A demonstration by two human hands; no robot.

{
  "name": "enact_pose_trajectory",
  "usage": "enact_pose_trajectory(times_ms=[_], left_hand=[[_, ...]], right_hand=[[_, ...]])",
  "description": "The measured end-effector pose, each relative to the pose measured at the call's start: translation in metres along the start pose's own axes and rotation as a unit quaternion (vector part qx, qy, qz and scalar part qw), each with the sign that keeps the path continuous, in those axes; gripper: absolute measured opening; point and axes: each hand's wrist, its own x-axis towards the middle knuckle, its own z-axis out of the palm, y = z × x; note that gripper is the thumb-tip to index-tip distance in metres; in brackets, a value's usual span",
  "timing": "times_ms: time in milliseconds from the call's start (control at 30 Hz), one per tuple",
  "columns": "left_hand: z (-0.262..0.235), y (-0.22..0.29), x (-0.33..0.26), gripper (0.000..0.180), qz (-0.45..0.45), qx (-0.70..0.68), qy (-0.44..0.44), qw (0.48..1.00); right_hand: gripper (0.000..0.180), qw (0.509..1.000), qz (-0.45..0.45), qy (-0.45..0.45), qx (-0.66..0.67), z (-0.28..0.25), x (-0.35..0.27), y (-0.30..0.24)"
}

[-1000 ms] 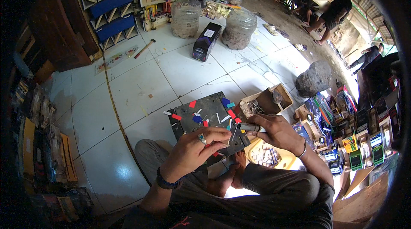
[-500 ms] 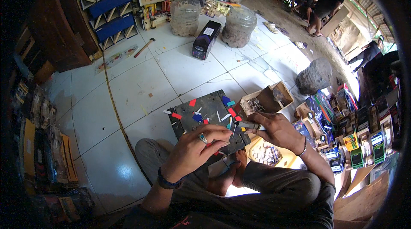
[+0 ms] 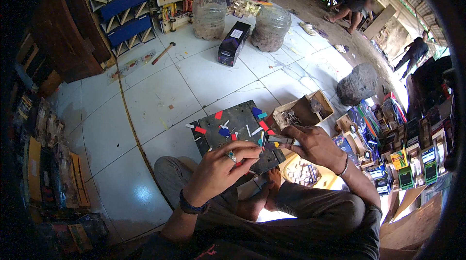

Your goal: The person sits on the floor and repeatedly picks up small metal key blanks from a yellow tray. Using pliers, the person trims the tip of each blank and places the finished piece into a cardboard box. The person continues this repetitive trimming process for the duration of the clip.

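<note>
Over a dark board [image 3: 209, 127] strewn with small red, blue, teal and white pieces, my left hand [image 3: 230, 164] is closed in a pinch. A small thin strip [image 3: 263, 141] stands upright at its fingertips. From the right, my right hand [image 3: 314, 147] grips a flat metal blade [image 3: 280, 139], its tip pointing left toward the strip. The blade and the pinched fingers are close together above the board's right part. My right palm hides the blade's rear end.
Beyond the board stands an open wooden box [image 3: 303, 112] with small bits. A yellow tub [image 3: 328, 180] of wooden pieces sits at right. Farther off are a hammer [image 3: 163, 53], a dark carton [image 3: 234, 45] and a stone-like lump [image 3: 357, 83]. Toy trucks [image 3: 400, 160] crowd the right. People are in the background.
My right hand and the blade have shifted slightly left and up, bringing the tip nearer the strip. My left hand stays nearly in place. Background people have moved.
</note>
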Motion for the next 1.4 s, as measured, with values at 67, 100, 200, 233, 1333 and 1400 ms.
enact_pose_trajectory(times_ms=[67, 100, 200, 233, 1333, 1400], left_hand=[[0.0, 0.0, 0.0, 0.025, 0.003, -0.001, 0.003, 1.0], [0.0, 0.0, 0.0, 0.025, 0.005, -0.001, 0.004, 1.0], [0.001, 0.0, -0.001, 0.026, 0.011, 0.01, 0.006, 1.0], [0.001, 0.0, -0.001, 0.027, 0.008, 0.009, 0.005, 1.0], [0.019, -0.004, -0.001, 0.03, -0.132, -0.122, 0.032, 0.983], [0.024, -0.006, -0.004, 0.026, -0.13, -0.128, 0.028, 0.983]], right_hand=[[0.055, 1.0, 0.002, 0.0, -0.009, 0.0, 0.0, 0.0], [0.056, 1.0, 0.003, 0.0, -0.014, 0.0, 0.0, 0.0], [0.058, 1.0, 0.003, 0.005, -0.015, 0.0, 0.0, 0.0], [0.058, 1.0, 0.004, 0.004, -0.014, 0.001, 0.0, 0.0], [0.06, 0.999, -0.016, 0.036, -0.024, 0.009, 0.006, -0.005], [0.057, 0.998, -0.035, 0.048, -0.029, 0.009, 0.007, -0.006]])
